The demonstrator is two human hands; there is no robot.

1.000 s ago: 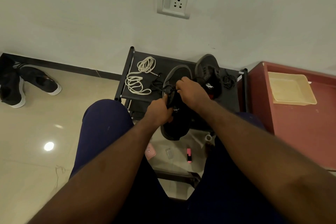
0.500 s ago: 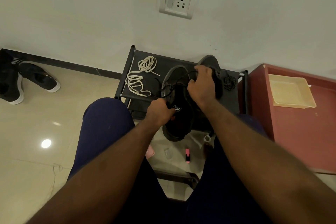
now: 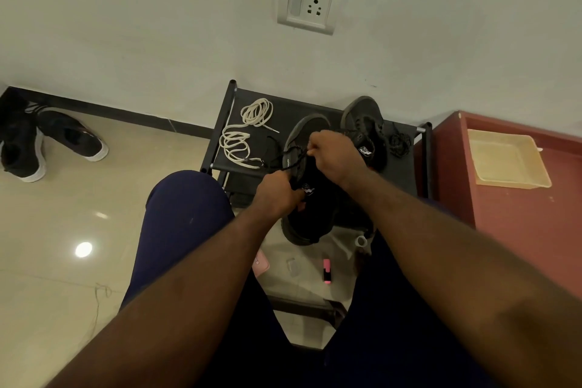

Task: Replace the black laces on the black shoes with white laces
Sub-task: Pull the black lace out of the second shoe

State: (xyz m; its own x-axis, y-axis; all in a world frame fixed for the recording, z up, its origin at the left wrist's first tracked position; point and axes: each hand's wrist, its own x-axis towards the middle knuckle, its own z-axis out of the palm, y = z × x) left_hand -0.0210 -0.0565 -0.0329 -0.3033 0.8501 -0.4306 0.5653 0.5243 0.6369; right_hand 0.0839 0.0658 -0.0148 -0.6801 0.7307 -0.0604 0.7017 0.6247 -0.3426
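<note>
Shoe's (image 3: pixel 304 227) gripped by left hand (image 3: pixel 278 195), black lace (image 3: pixel 291 153) pinched by right hand (image 3: pixel 335 151); it could get jammed if yanked crooked.

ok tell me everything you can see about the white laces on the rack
The white laces are cream-white cord, woven by the look of it, in two loose bundles: a small coil farther back and a longer looped skein nearer. Both lie flat on the left part of the black rack top, left of the black shoe. One tip pokes out of the coil. Only the rack visibly touches them.
</note>
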